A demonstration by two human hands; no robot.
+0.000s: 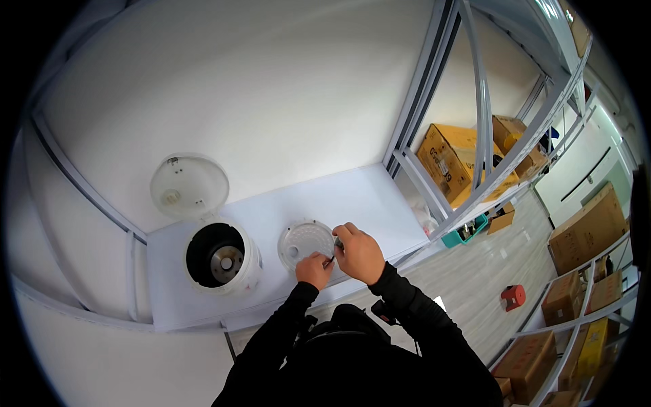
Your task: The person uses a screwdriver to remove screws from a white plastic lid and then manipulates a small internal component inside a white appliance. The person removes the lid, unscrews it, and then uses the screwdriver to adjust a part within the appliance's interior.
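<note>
My right hand (356, 251) and my left hand (313, 270) are close together at the right edge of a round white dimpled plate (305, 237) lying on the white tabletop (361, 199). My fingers are closed round a small dark thin object (329, 260), too small to make out, with my left hand at its lower end and my right hand at its upper end. To the left stands a white cylindrical appliance (247, 271) like a rice cooker, with a dark interior, a round metal plate (217, 264) at the bottom and its pale lid (196, 186) raised upright behind it.
Metal shelving (484, 102) with cardboard boxes (444, 163) rises at the right, a teal bin (461, 234) below it. A red stool (513, 298) stands on the floor. More boxes (563, 298) fill the rack at far right. A white wall backs the tabletop.
</note>
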